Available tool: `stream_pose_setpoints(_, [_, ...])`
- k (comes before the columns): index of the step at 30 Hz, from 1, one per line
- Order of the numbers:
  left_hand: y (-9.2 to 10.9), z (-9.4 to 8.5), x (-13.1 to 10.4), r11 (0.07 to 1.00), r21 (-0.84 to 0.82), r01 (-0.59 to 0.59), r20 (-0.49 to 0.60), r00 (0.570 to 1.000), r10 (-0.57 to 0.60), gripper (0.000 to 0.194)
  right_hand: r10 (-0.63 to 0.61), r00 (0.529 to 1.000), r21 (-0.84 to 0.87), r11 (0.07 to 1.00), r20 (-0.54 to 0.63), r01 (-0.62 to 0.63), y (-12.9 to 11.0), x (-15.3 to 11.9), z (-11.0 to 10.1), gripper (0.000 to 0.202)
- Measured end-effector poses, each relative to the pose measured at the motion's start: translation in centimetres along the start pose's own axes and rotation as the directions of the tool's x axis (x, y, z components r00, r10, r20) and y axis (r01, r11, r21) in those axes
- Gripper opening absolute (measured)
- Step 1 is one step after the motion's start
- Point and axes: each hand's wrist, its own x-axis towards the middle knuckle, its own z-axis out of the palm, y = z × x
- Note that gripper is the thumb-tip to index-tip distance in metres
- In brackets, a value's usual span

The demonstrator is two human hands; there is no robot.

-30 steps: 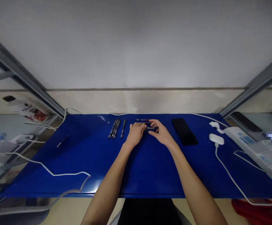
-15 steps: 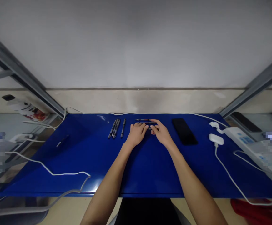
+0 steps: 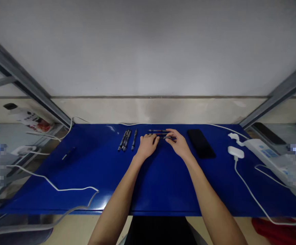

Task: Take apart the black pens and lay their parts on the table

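Observation:
A dark pen lies crosswise between my two hands. The thumb and fingers of my left hand close around its left end, which they partly hide. My right hand pinches the right part of the same pen between thumb and fingers. Just beyond, another pen with a reddish mark lies crosswise, and a further one sits between the two, mostly covered by my fingers. To the left of my left hand, a single dark pen lies lengthwise beside a small group of similar pens.
A black phone lies right of my right hand. Further right are a white earphone case on a cable and a white power strip. At the left are a small dark stick, a white cable and a bottle.
My right hand has shifted a little to the right along the pen and opened a wider gap from my left hand. More of the pen shows between them.

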Motion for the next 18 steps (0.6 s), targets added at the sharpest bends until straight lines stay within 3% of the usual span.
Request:
stream_pose_setpoints(5, [-0.3, -0.4, 0.2, 0.993, 0.03, 0.114, -0.052, 0.992, -0.112, 0.032, 0.109, 0.994, 0.102, 0.989, -0.033, -0.105, -0.4, -0.1, -0.8, 0.031])
stream_pose_setpoints(12, [-1.1, -0.4, 0.6, 0.983, -0.043, 0.179, -0.103, 0.978, -0.183, 0.033, 0.283, 0.908, 0.38, 0.912, -0.309, -0.155, 1.2, 0.7, -1.6, 0.031])
stream_pose_setpoints(15, [-1.3, -0.2, 0.7, 0.98, -0.086, 0.18, -0.131, 0.973, -0.19, 0.036, 0.286, 0.865, 0.29, 0.941, -0.412, -0.173, 2.5, 0.9, -2.0, 0.028])
stream_pose_setpoints(18, [-1.3, -0.1, 0.7, 0.98, -0.106, 0.17, -0.168, 0.968, -0.186, 0.039, 0.236, 0.886, 0.092, 0.972, -0.398, -0.218, 3.4, 0.8, -2.2, 0.028])
